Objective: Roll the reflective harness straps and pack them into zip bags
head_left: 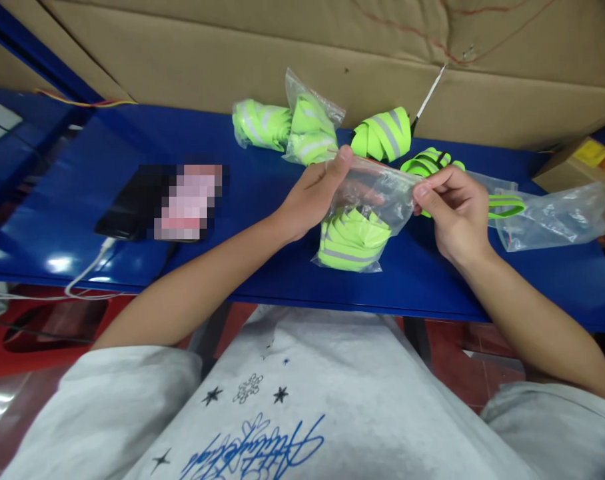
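A clear zip bag is stretched between my two hands, with a rolled neon-yellow reflective strap at its bottom. My left hand grips the left end of the bag's top edge, its thumb on top and its fingers partly behind the plastic. At the right end of that edge, my right hand pinches the plastic between thumb and fingers. The bag hangs tilted over the blue table, its filled end low. Beyond my right hand lies a loose strap coil, partly hidden by the hand.
Two bagged strap rolls and an unbagged roll lie along the back by the cardboard. Flat clear bags lie at right, near an open carton. A black power bank with a white cable and a blurred phone are left.
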Motion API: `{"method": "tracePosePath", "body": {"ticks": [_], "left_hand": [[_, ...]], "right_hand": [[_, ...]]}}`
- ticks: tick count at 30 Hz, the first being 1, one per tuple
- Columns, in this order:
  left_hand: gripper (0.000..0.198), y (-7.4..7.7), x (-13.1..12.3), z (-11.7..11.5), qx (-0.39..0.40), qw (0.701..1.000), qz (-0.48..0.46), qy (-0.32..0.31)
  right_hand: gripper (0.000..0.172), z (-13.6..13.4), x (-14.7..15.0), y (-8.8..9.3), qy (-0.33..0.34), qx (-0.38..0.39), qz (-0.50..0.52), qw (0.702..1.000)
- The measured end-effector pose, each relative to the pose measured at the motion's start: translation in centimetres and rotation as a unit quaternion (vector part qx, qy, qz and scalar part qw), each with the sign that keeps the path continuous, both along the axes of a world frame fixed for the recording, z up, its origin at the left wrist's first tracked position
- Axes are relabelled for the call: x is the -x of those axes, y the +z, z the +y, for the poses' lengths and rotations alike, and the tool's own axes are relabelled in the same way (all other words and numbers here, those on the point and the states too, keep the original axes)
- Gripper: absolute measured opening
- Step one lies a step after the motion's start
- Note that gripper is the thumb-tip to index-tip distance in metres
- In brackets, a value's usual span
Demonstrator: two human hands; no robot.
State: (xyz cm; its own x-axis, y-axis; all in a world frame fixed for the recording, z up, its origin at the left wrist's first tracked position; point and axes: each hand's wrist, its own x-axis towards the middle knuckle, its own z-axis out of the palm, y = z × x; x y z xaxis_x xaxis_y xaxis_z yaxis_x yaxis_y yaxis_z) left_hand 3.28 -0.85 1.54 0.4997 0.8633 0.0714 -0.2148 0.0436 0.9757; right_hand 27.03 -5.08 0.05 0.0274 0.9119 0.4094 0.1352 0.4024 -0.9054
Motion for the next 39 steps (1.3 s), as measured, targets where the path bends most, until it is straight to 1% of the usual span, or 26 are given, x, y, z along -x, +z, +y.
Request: {"method": "tracePosePath", "body": {"ticks": [3,6,8,11,15,18,22,27,31,35,39], "left_hand": [[0.062,-0.8,-0.1,-0.1,-0.035,0.999,-0.002,0.010],[0.066,-1.7,-0.2,0.2,-0.088,0.996,-0.008,-0.018],[0.066,-1.9,-0.2,0.3,-0.114,0.993,-0.005,-0.029],[0.065,-1.4,-0.2,0.0,-0.154,0.988,-0.001,-0.027],[0.053,-0.4,0.1,-0.7,-0.207,0.978,0.014,-0.012],[0.048,-0.3,0.1,-1.1,-0.205,0.978,0.020,-0.024],[0.042,-0.4,0.1,-1.4,-0.216,0.976,0.004,-0.043],[0.035,-0.5,0.1,-1.7,-0.235,0.971,0.005,-0.044],[0.033,-0.4,0.1,-1.9,-0.229,0.972,0.007,-0.053],[0.034,-0.1,0.1,-2.3,-0.237,0.969,0.009,-0.068],[0.034,0.2,0.1,-2.6,-0.229,0.970,0.015,-0.078]], "right_hand": [[0.018,0.0,-0.1,0.1,0.006,-0.057,-0.039,0.998],[0.015,0.0,-0.1,0.3,0.008,-0.116,-0.076,0.990],[0.012,-0.2,0.0,0.4,-0.002,-0.144,-0.091,0.985],[0.011,-0.6,0.2,0.6,-0.011,-0.171,-0.107,0.979],[0.007,-1.1,0.6,0.6,0.000,-0.178,-0.128,0.976],[0.009,-1.5,1.0,0.6,-0.006,-0.189,-0.135,0.973],[0.013,-1.7,1.3,0.6,-0.010,-0.195,-0.138,0.971],[0.015,-2.1,1.6,0.7,-0.014,-0.194,-0.137,0.971],[0.015,-2.6,1.7,1.1,-0.013,-0.193,-0.144,0.971],[0.012,-2.9,1.9,1.3,0.008,-0.201,-0.144,0.969],[0.019,-2.9,2.0,1.3,0.014,-0.216,-0.139,0.966]]}}
